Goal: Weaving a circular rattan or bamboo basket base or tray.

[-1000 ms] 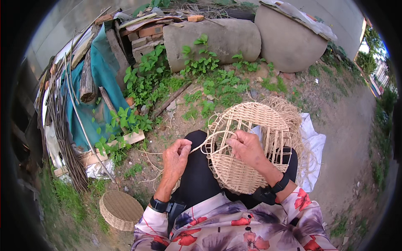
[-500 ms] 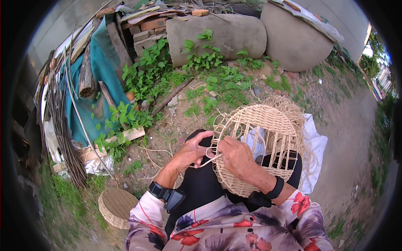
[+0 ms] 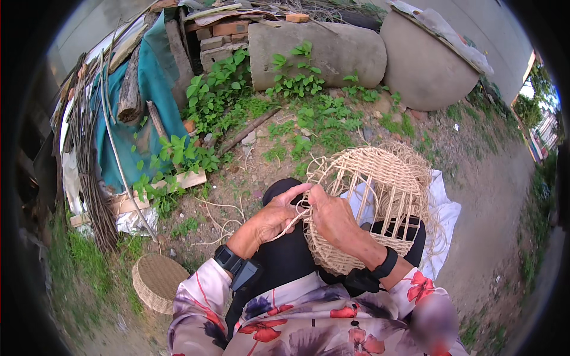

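Observation:
A round, straw-coloured woven basket piece point(image 3: 380, 166) rests over my lap on dark trousers point(image 3: 285, 255). Its upper and lower bands are closely woven, and bare paired strands cross the gap between them. At its left rim my left hand point(image 3: 273, 218) is closed around a twisted straw cord point(image 3: 292, 224), thumb and forefinger reaching to the edge. Right beside it, my right hand point(image 3: 337, 218) pinches the same rim, its fingertips almost meeting the left ones. The exact grip of those fingertips is partly hidden. Loose straw strands point(image 3: 412, 160) bunch behind the weaving.
A white cloth point(image 3: 442, 213) lies under the straw on the right. A finished-looking round woven basket point(image 3: 157, 279) sits on the ground at lower left. Thin sticks point(image 3: 89, 184), a teal sheet point(image 3: 151, 77), bricks point(image 3: 230, 28) and a concrete cylinder point(image 3: 320, 56) stand beyond green plants.
The small cord loop at the left rim has tightened, and the cord now runs straighter from my left palm to the edge. Both hands stay at the rim; the view has shifted slightly.

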Demonstrator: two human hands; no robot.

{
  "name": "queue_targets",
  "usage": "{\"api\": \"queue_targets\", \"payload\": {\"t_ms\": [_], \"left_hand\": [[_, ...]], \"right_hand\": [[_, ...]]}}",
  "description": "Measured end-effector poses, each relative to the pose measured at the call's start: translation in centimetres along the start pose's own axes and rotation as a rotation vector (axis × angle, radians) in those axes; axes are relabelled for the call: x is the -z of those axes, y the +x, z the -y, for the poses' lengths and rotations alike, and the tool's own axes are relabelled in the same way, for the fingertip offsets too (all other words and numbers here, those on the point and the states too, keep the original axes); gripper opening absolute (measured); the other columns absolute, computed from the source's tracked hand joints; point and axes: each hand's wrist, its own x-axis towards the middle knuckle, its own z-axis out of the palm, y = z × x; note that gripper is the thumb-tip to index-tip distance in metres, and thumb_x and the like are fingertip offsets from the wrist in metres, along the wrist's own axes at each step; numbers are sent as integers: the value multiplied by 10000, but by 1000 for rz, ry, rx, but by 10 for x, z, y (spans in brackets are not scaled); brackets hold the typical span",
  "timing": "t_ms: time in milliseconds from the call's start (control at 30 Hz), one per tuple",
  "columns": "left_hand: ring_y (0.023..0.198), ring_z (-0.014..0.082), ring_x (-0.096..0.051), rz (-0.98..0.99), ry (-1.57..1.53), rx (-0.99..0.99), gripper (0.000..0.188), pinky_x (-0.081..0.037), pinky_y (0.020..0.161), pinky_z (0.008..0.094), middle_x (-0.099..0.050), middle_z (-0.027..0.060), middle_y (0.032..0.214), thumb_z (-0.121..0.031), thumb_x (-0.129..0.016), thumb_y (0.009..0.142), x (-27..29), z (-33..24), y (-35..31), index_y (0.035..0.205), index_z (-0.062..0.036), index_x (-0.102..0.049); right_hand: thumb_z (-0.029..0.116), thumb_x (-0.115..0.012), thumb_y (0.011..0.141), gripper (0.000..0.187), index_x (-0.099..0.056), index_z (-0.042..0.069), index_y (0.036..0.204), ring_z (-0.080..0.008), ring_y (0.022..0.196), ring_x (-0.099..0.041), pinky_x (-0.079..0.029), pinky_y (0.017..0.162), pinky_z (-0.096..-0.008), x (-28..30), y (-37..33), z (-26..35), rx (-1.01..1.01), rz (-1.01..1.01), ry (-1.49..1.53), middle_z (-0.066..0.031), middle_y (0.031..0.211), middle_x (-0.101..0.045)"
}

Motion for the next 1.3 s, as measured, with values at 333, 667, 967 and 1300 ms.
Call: {"api": "queue_targets", "payload": {"t_ms": [333,667,967,1300], "left_hand": [[577,53,-569,-266,64,-197,622,-460,473,174,-700,79,940,-12,-729,830,-16,8,-22,1377,-92,-443],[789,103,-621,-85,156,-251,605,-524,625,234,-677,68,1004,-46,-626,890,-18,4,-23,1433,-91,-365],[752,120,-625,-267,386,-312,625,-526,599,240,-683,64,894,-40,-580,775,-27,-6,-37,1378,-49,-415],[801,180,-597,-483,960,-700,335,-476,725,323,-643,59,934,-96,-655,872,-38,16,-36,1195,-83,-568]], "right_hand": [[14,-550,842,143,-553,38,983,-393,800,-637,-499,678,-481,37,-4,5,72,-92,49,-183,869,-633],[99,-581,863,165,-672,111,1001,-323,799,-645,-516,668,-436,17,-5,-3,125,10,-39,-105,892,-606],[85,-644,736,150,-616,-27,831,-376,738,-658,-506,611,-465,4,19,5,192,104,-153,-191,791,-646],[96,-579,826,176,-528,-31,937,-427,807,-609,-481,665,-501,-6,2,21,133,-92,210,-203,874,-559]]}}
